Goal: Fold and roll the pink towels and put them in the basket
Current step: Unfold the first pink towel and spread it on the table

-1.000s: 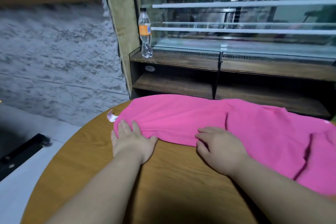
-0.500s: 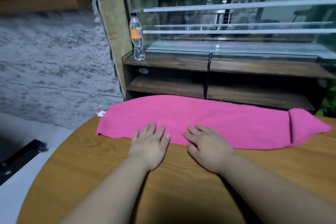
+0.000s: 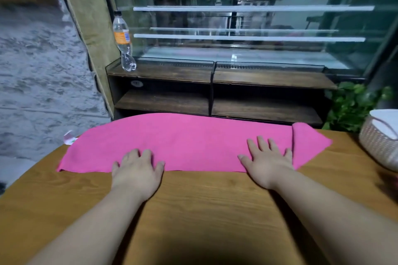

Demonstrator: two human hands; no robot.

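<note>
**Wood table (image 3: 193,211), one pink towel (image 3: 183,142) laid out**

Across the table's far side lay a single towel, folded into a long strip, its right end flapped over. The left hand (image 3: 137,170) rested on the near edge, fingers loosely apart, gripping nothing. The right hand (image 3: 267,165) pressed flat further right, fingers spread wide, beside the flap. One white basket (image 3: 379,142) stood at the table's right edge, apart from the towel. One bottle (image 3: 123,43) stood on the shelf (image 3: 172,73) behind.
</note>
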